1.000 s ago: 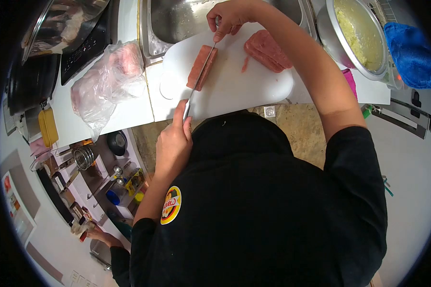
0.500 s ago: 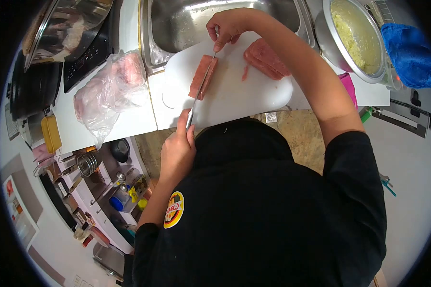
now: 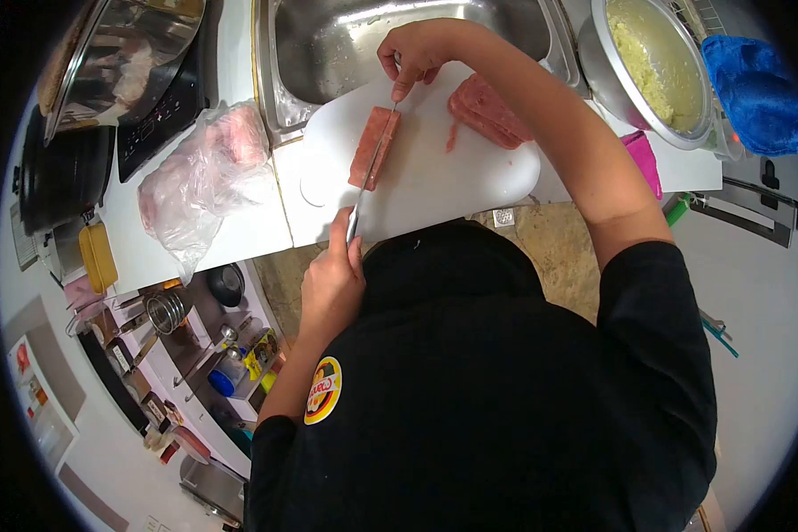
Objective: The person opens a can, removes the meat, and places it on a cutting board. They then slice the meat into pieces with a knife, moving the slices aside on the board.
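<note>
A long knife [image 3: 377, 157] lies lengthwise over a rectangular block of pink meat [image 3: 363, 161] on the white cutting board [image 3: 434, 191]. Its handle is in my left hand [image 3: 332, 279], at the board's near edge. Above the far end of the block, my right hand [image 3: 414, 55] pinches the knife near its tip; the fingers partly hide the tip. Stacked slices of pink meat [image 3: 488, 111] rest at the board's right side, partly behind my right forearm. A small scrap of meat [image 3: 452, 137] lies beside the stack.
Behind the board is a metal sink [image 3: 328, 53]. A plastic bag of meat [image 3: 204, 173] lies on the left counter, near a black cooktop [image 3: 155, 124] and a large metal pot [image 3: 129, 66]. At the right are a metal bowl of shredded pale food [image 3: 652, 75] and a blue cloth [image 3: 758, 97].
The view has shifted slightly. Both hands keep their hold on the knife, which stays over the meat block with little visible change.
</note>
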A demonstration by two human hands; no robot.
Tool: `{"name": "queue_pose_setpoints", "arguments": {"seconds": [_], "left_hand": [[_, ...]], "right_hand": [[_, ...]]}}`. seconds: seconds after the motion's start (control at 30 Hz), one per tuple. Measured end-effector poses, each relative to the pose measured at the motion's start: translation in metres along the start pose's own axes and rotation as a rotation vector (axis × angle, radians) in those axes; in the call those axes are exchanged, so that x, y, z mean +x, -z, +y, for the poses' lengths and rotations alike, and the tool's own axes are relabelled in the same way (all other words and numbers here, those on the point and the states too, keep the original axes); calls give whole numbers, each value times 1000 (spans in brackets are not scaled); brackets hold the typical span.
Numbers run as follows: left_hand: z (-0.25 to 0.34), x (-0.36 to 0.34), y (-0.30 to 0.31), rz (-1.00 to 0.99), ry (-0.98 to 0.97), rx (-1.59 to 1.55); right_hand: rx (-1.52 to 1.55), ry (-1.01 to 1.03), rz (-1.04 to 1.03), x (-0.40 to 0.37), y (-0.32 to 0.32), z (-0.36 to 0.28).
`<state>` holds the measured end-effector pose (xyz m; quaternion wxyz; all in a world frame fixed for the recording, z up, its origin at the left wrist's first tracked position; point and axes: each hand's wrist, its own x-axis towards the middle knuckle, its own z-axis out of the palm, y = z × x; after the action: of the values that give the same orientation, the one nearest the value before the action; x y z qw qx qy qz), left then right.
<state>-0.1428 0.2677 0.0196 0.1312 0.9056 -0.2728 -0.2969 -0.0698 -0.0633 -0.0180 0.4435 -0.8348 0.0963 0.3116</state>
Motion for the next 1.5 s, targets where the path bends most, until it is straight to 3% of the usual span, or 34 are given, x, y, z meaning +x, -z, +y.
{"name": "queue_pose_setpoints", "arguments": {"seconds": [1.5], "left_hand": [[-8,3,-14,71,-66,35]], "right_hand": [[-47,-33,-32,14,2,0]]}}
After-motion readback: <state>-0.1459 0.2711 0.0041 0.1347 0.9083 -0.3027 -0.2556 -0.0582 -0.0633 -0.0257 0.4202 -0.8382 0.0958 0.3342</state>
